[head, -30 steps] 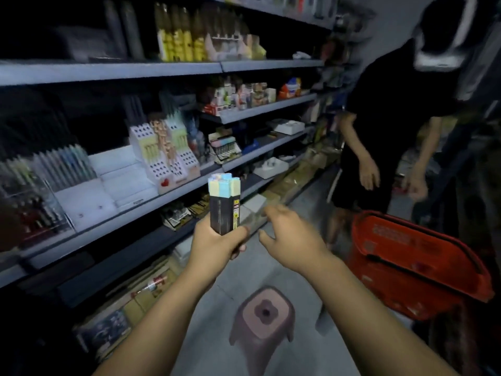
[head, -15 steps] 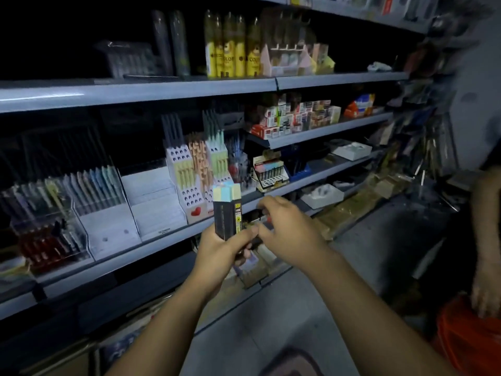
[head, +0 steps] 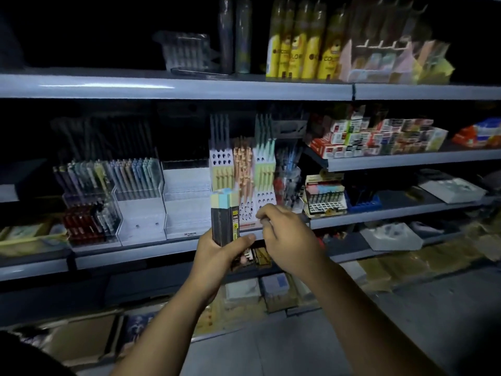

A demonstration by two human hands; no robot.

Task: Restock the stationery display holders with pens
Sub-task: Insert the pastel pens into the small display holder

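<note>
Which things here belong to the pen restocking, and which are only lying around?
For the job: pen pack in left hand, right hand, white pen holder, clear holder.
Lying about: yellow bottles, small boxes, blue tray.

The left hand (head: 217, 253) grips an upright dark pen box (head: 225, 215) — the right hand (head: 287, 237) curled just beside it, before the white pen holder (head: 244, 169).

Both my bare forearms reach up and forward, converging. My left hand (head: 217, 253) wraps round the lower end of an upright pen pack (head: 224, 213), thumb across its front. My right hand (head: 290, 240) sits just beside it, fingers (head: 264, 215) curled in; I can't tell whether they pinch anything.
</note>
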